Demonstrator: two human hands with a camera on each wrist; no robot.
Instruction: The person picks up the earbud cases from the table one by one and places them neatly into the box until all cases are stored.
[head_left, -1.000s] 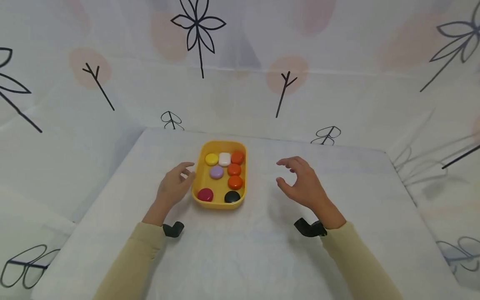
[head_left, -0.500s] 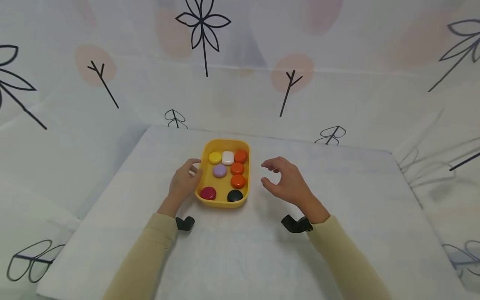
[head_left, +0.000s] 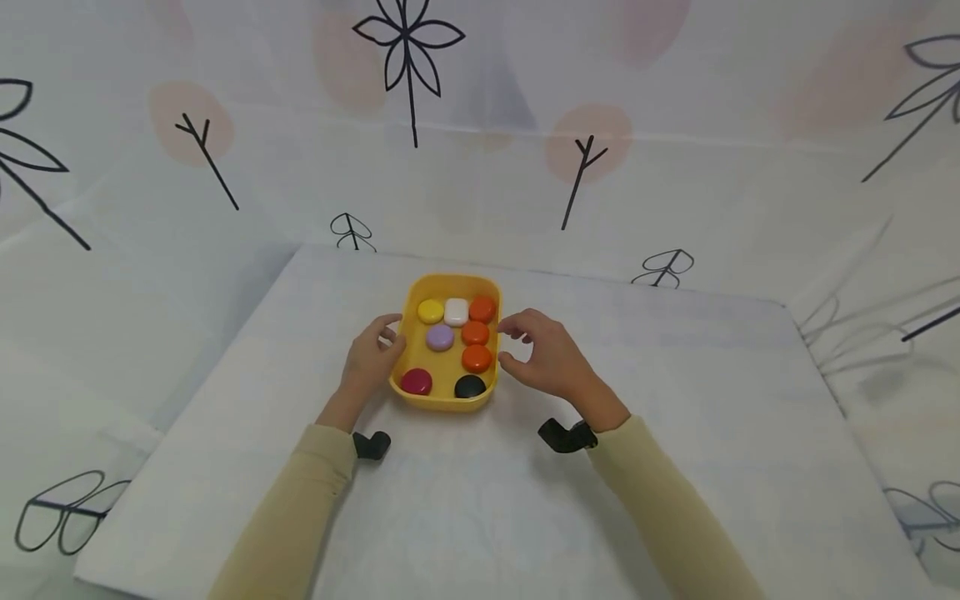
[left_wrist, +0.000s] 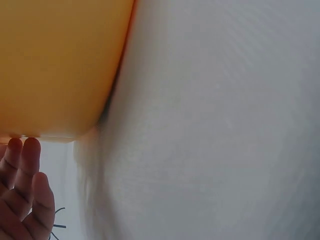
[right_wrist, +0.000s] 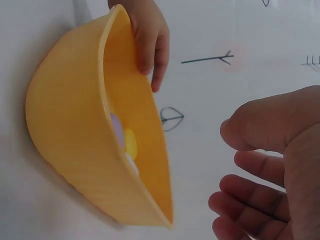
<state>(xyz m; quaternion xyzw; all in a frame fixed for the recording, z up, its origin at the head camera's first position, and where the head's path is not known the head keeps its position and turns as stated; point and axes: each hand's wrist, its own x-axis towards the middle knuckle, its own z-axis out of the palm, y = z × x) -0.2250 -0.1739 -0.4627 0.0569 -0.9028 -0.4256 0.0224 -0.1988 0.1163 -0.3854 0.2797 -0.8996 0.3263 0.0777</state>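
Gripping the box (head_left: 444,403) seems half done: left hand (head_left: 370,354) pinches its left edge, empty right hand (head_left: 549,356) should close opposite.

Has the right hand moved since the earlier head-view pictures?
Yes: judged against the stationary yellow tray, the right hand has moved left, narrowing the gap to the tray's right rim.

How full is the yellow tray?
Partly full: the tray holds eight pieces, and its bare floor shows between some of them.
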